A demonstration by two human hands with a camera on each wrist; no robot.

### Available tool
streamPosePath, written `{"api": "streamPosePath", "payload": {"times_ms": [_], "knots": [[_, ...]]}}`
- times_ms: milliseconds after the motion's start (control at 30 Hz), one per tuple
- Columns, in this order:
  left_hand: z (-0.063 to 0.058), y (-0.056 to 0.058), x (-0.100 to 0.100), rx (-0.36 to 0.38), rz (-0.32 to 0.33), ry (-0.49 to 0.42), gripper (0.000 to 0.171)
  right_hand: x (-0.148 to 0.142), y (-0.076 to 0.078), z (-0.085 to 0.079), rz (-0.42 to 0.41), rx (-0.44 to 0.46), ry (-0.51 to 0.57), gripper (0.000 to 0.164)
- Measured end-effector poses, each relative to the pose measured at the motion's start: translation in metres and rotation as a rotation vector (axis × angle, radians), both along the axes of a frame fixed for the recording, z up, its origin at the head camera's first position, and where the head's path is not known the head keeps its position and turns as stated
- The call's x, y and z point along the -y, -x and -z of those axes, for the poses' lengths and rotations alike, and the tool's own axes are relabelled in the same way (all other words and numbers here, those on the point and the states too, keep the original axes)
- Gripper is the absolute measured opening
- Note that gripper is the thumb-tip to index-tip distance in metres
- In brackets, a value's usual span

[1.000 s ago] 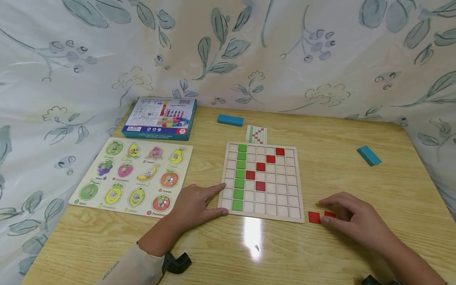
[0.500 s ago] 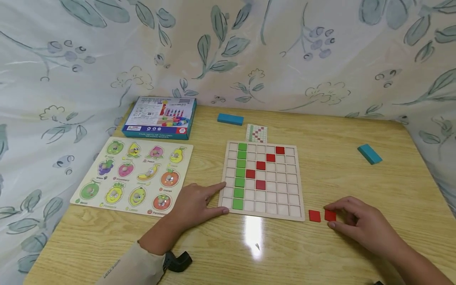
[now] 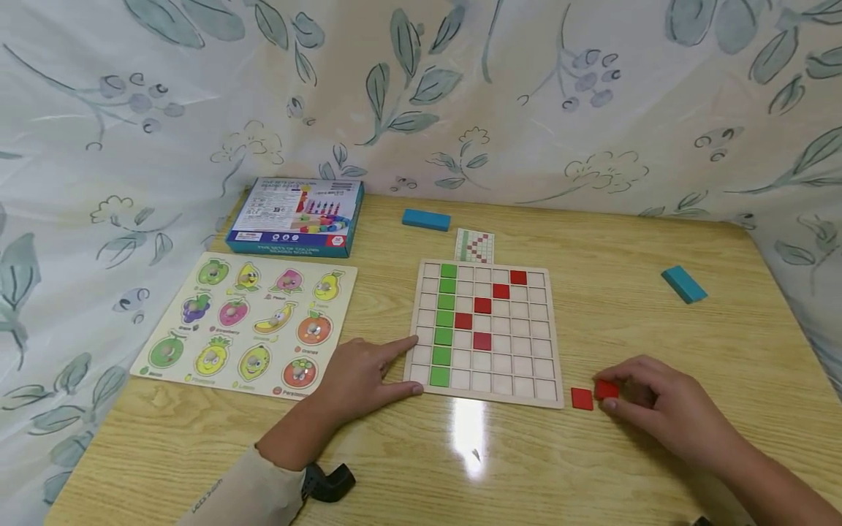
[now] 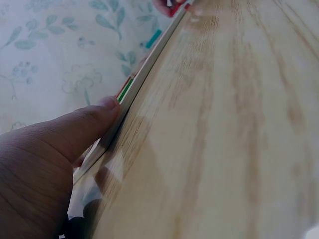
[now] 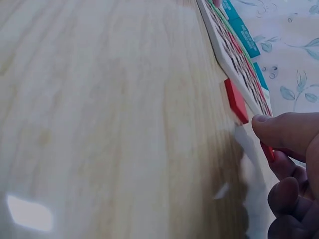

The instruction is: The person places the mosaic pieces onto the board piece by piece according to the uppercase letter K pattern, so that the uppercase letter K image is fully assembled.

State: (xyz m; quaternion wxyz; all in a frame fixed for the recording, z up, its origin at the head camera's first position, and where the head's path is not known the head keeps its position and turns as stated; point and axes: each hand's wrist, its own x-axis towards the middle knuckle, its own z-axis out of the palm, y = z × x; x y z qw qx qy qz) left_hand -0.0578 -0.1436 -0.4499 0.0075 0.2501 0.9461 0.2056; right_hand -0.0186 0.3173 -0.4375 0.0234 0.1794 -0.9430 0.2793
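Note:
My right hand [image 3: 667, 405] pinches a red square tile [image 3: 607, 389] between thumb and fingers, right of the wooden grid board [image 3: 522, 365]. Close by, a second red tile [image 3: 582, 399] lies flat on the table; in the right wrist view, that loose tile [image 5: 236, 101] sits beside the board's edge. The board holds a column of green tiles [image 3: 444, 318] and several red tiles [image 3: 482, 305] set in a slanting line, plus one below it. With index finger and thumb extended, my left hand [image 3: 355, 376] touches the board's left edge and lower corner.
A small pattern card [image 3: 475, 246] lies at the board's far edge. Two blue blocks [image 3: 426, 219] rest on the table, one behind the board and one at right. To the left are a fruit puzzle board [image 3: 250, 329] and a blue toy box [image 3: 296, 218].
My right hand first drew back a little to the right, then came forward again and now grips the red tile, which has shifted slightly left. My left hand stays in place.

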Motion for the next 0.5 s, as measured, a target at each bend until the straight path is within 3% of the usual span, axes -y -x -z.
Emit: {"api": "streamPosePath", "payload": {"times_ms": [500], "knots": [[0.002,0.0,0.001,-0.028,0.016,-0.016,0.076,0.037,0.019,-0.013,-0.083,0.013,0.045,0.037]]}}
